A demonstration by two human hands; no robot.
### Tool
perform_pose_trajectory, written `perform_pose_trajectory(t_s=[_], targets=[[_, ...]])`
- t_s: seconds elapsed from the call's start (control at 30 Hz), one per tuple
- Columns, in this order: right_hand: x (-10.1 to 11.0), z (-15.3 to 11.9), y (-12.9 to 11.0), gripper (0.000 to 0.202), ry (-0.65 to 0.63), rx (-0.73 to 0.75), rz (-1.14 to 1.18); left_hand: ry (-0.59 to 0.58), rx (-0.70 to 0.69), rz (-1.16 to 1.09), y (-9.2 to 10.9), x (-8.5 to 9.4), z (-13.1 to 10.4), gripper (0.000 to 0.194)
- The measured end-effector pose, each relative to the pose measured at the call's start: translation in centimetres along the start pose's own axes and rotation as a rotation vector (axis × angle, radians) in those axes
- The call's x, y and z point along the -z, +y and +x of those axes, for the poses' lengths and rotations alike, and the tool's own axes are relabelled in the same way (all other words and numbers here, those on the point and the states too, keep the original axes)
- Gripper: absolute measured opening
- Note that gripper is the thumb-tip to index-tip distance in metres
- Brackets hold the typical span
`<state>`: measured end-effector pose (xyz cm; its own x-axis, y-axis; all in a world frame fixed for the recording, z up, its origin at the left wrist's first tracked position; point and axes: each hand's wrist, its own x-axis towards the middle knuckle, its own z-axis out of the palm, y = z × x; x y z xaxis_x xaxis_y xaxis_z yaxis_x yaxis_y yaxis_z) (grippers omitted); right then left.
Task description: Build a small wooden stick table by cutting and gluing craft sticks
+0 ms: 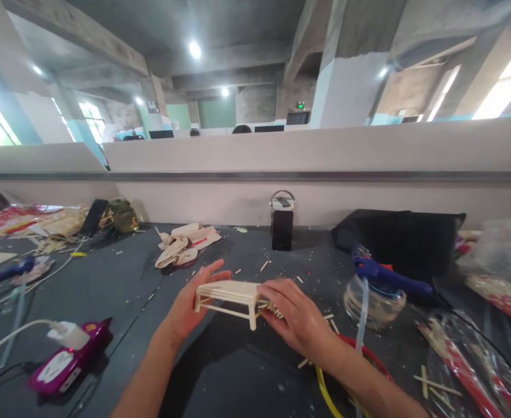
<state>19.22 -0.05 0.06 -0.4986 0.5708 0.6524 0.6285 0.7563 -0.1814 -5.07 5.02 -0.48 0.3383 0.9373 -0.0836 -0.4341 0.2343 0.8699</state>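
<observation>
A miniature table built of pale wooden sticks (231, 290) is held a little above the dark worktop, its slatted top up and its legs down. My left hand (186, 305) holds its left end against the palm, with fingers stretched out behind it. At the right end, my right hand (299, 313) grips the top's edge and corner with bent fingers. Its far legs are partly hidden by my hands. Loose stick pieces (304, 363) lie under and beside my right forearm.
Right of my hands, a blue glue gun (392, 277) rests on a clear jar (374, 305). A purple power strip (70, 354) is at left. Behind stand a black phone (282, 230) and a crumpled cloth (185, 244). Bagged sticks (468, 366) lie at right.
</observation>
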Motion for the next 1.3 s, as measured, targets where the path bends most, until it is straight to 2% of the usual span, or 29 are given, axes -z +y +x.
perform_pose_trajectory(t_s=[0.13, 0.2, 0.33, 0.53, 0.6, 0.73, 0.8, 0.9, 1.0, 1.2, 1.3], targets=[[-1.0, -0.7, -0.8, 0.026, -0.107, 0.032, -0.064, -0.016, -0.085, 0.040, 0.7, 1.1, 0.0, 0.064], [-1.4, -1.1, -1.4, 0.023, -0.158, 0.062, -0.098, -0.021, -0.099, 0.088, 1.2, 1.5, -0.4, 0.059], [-2.1, -1.6, -2.6, 0.021, -0.204, 0.138, -0.132, -0.002, -0.132, 0.207, 1.3, 1.8, -2.6, 0.054], [-2.5, -2.1, -3.2, 0.022, -0.248, 0.175, -0.052, 0.257, -0.154, 0.442, -1.7, 1.9, -8.3, 0.052], [-2.4, -2.2, -3.1, 0.025, -0.281, 0.072, 0.046, 0.306, -0.152, 0.429, -2.7, 2.0, -9.6, 0.055], [-2.2, -2.0, -2.9, 0.028, -0.297, -0.369, 0.346, 0.402, -0.187, 0.399, -4.1, 2.1, -10.8, 0.059], [-2.2, -2.0, -3.0, 0.030, -0.296, -0.508, 0.417, 0.426, -0.189, 0.426, -4.5, 2.0, -11.0, 0.059], [-2.5, -2.1, -3.4, 0.033, -0.361, -0.627, 0.533, 0.462, -0.152, 0.553, -4.9, 1.6, -11.2, 0.055], [-2.7, -2.2, -3.9, 0.037, -0.444, -0.709, 0.671, 0.553, -0.143, 0.659, -5.2, 1.1, -11.2, 0.051], [-2.7, -2.0, -4.2, 0.032, -0.491, -0.855, 0.765, 0.706, -0.131, 0.609, -5.0, 1.2, -11.5, 0.054], [-2.8, -1.9, -4.1, 0.025, -0.505, -0.872, 0.740, 0.694, -0.095, 0.663, -4.2, 1.1, -11.6, 0.051]])
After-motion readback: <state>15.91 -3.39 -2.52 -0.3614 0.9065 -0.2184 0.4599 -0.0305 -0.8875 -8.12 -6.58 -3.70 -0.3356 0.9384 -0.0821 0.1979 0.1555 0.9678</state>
